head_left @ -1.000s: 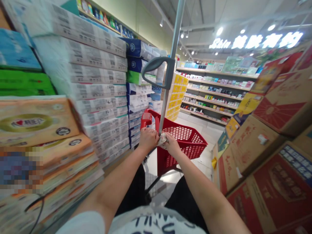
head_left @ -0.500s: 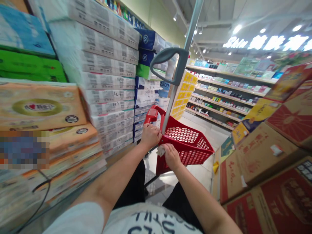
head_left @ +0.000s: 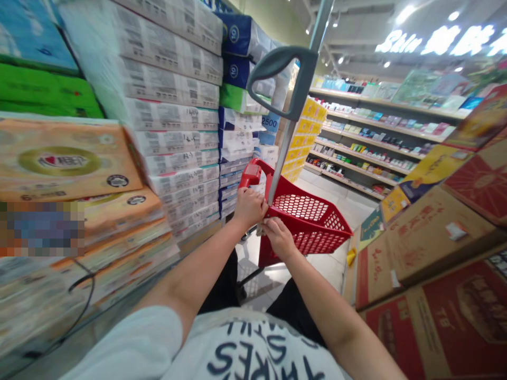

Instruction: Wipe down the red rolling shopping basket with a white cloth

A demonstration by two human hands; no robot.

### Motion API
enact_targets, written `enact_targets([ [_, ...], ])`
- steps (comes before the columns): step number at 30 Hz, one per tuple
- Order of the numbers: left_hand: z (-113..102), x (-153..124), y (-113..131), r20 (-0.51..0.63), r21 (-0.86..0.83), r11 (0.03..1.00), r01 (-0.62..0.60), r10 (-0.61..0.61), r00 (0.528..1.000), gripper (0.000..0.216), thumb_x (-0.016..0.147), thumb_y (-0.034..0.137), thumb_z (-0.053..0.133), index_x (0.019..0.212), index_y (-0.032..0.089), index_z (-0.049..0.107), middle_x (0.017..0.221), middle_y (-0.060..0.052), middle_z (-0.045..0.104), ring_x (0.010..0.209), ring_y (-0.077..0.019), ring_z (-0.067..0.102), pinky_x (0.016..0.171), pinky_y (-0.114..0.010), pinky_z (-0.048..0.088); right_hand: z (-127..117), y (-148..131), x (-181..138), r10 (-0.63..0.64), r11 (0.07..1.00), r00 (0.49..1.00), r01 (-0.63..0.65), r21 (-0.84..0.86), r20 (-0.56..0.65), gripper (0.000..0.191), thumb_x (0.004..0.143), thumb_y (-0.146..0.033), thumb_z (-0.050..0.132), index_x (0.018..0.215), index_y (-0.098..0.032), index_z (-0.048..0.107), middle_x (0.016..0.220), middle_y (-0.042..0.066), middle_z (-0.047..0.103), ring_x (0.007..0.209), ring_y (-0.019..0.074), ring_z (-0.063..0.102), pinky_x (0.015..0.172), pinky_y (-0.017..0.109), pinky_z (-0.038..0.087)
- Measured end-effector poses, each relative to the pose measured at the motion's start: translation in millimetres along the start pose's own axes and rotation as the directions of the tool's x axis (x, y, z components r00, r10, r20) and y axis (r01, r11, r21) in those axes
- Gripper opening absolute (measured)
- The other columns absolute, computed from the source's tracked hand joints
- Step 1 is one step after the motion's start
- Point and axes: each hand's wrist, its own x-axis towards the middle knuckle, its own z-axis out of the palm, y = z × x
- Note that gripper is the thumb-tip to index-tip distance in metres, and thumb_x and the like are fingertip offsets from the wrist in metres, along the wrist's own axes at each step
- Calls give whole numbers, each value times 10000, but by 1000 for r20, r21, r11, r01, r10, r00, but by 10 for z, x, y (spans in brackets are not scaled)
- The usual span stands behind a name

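A red plastic shopping cart [head_left: 312, 221] with a perforated basket stands before me, tilted in the view. My left hand [head_left: 250, 206] is closed around the cart's handle bar, close to the red block [head_left: 249, 175] at its end. Just beside it, my right hand [head_left: 279, 237] pinches a crumpled pale cloth or tissue [head_left: 260, 228] against the bar's near end. Most of the cloth is hidden by my fingers. A metal pole [head_left: 280, 158] with a grey looped grip [head_left: 299, 79] rises from the cart behind my hands.
Stacked tissue packs [head_left: 67, 158] and wrapped white bundles [head_left: 174, 111] line the left side. Cardboard cartons [head_left: 428, 248] are piled on the right, close to the cart. Beyond the tiled aisle [head_left: 317, 182] stand shelves of small goods [head_left: 368, 137]. A dark cable [head_left: 91, 295] hangs at lower left.
The view has shifted slightly, so the cart and both hands sit a little higher and further right. My right hand has moved closer to the left, with the cloth pressed against the bar.
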Motion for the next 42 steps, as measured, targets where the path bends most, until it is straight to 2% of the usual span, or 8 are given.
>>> enact_targets([
  [4, 9, 3, 0, 3, 3, 1000, -8, 8, 1000, 221, 842, 234, 490, 695, 180, 645, 706, -70, 654, 789, -242, 549, 874, -454, 330, 35, -55, -56, -20, 999, 994, 23, -22, 107, 239, 951, -179, 462, 1058, -221, 672, 1050, 54, 615, 1028, 195, 514, 901, 305, 477],
  [10, 14, -5, 32, -5, 15, 1000, 0, 0, 1000, 203, 833, 237, 504, 697, 179, 643, 712, -73, 654, 808, -248, 552, 885, -460, 325, 0, -66, 69, 98, 995, 994, -99, -20, -42, 253, 952, -189, 461, 1099, -206, 666, 1104, 83, 589, 1071, 209, 489, 954, 337, 432],
  [15, -4, -25, 60, 0, 13, 1000, -5, 5, 1000, 199, 834, 227, 501, 711, 176, 648, 715, -77, 654, 807, -248, 555, 879, -456, 327, 36, -117, -146, 28, 999, 991, -26, -20, 131, 229, 928, -179, 500, 1071, -208, 676, 1026, 71, 609, 989, 208, 502, 855, 309, 470],
  [21, -8, -37, 74, -12, 7, 1000, -6, 6, 1000, 193, 831, 224, 503, 713, 176, 648, 718, -77, 655, 798, -250, 557, 875, -457, 324, 3, -111, -74, 103, 994, 995, -103, -33, -16, 265, 946, -169, 452, 1099, -203, 665, 1081, 89, 583, 1066, 214, 488, 948, 342, 429],
  [26, -24, -42, 92, -6, 9, 1000, -10, 10, 1000, 215, 850, 231, 487, 719, 179, 650, 722, -79, 655, 794, -250, 557, 858, -458, 333, 80, -198, -219, 48, 997, 977, -33, -73, 210, 224, 918, -177, 499, 1050, -218, 676, 991, 62, 604, 944, 207, 497, 816, 305, 448],
  [32, -13, -49, 108, -16, 15, 1000, 3, -3, 1000, 202, 842, 229, 502, 729, 183, 662, 723, -80, 654, 807, -251, 558, 877, -464, 335, 118, -216, -174, 134, 988, 977, -120, -93, 165, 270, 956, -204, 442, 1135, -209, 644, 1089, 88, 591, 1010, 226, 463, 875, 334, 403],
  [38, -22, -56, 119, 3, 12, 1000, 0, 0, 1000, 198, 845, 237, 503, 737, 180, 658, 743, -84, 658, 829, -259, 556, 879, -464, 337, 161, -241, -343, 105, 994, 912, -87, -63, 396, 246, 908, -158, 521, 1109, -220, 649, 1045, 70, 590, 939, 213, 477, 810, 313, 415],
  [42, -33, -54, 129, 10, -35, 999, 21, -20, 1000, 203, 843, 226, 492, 741, 182, 662, 757, -91, 662, 844, -267, 555, 892, -472, 322, 119, -237, -280, 167, 985, 949, -145, -98, 268, 276, 943, -194, 461, 1151, -239, 637, 1089, 72, 581, 996, 222, 468, 864, 323, 407],
])
